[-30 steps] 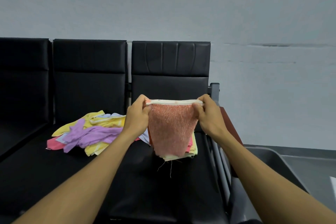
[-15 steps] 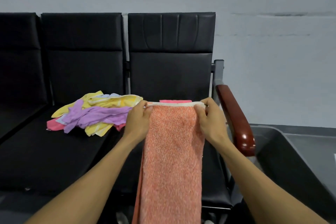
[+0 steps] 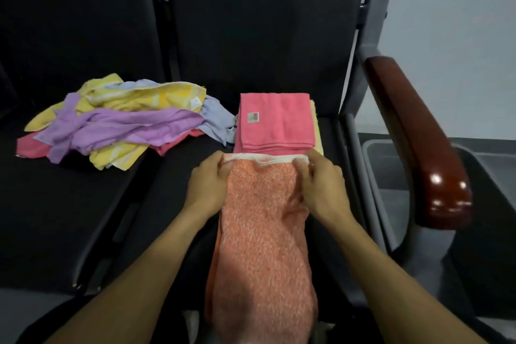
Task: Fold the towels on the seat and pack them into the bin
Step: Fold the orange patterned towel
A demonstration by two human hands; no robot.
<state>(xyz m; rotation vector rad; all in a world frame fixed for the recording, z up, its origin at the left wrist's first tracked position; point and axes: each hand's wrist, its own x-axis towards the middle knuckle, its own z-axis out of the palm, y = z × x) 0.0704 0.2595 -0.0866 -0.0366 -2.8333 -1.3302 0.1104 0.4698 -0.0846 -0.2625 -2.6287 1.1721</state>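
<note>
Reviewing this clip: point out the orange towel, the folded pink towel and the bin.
orange towel (image 3: 262,234), head view, middle of its speckled face.
folded pink towel (image 3: 275,120), head view, centre of its top layer.
bin (image 3: 371,145), head view, near-left rim beyond the armrest.

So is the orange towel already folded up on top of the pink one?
No, the orange towel lies stretched out in front of the folded pink towel, its far edge pinched by both hands.

You face a row of black padded seats (image 3: 83,204) with tall backrests (image 3: 257,22). A grey metal frame post (image 3: 374,25) carries a glossy reddish-brown armrest (image 3: 418,142) at right. Pale grey wall (image 3: 460,22) behind; lighting dim.
</note>
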